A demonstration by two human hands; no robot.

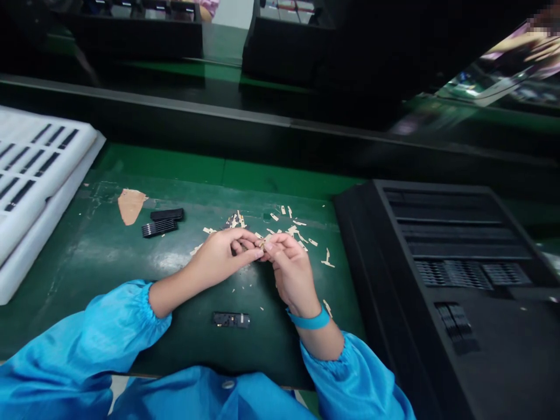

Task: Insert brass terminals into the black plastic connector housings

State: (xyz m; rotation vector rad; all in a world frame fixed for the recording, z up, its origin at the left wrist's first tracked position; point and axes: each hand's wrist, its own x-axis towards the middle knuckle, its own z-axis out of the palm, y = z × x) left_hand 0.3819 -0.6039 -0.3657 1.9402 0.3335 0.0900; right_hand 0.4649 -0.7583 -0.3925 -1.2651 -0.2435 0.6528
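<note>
My left hand (225,251) and my right hand (291,262) meet over the mat, fingertips pinched together. Between them shows a tiny yellowish piece (262,244), too small to name and partly covered by the fingers. Behind the hands lie scattered cream-coloured strips of backing paper (292,230), some with small holes. Closer to my body, a small black rectangular electronic module (231,319) rests flat on the green mat (184,344). A blue band (310,319) circles my right wrist.
White foam trays (48,175) with dark slots stand at left. Near them are a tan paper piece (131,205) and black ribbed parts (160,227). A large black tray (503,338) holding rows of black parts fills the right. Black bins (284,52) stand behind a ledge; another person's hand (542,52) shows top right.
</note>
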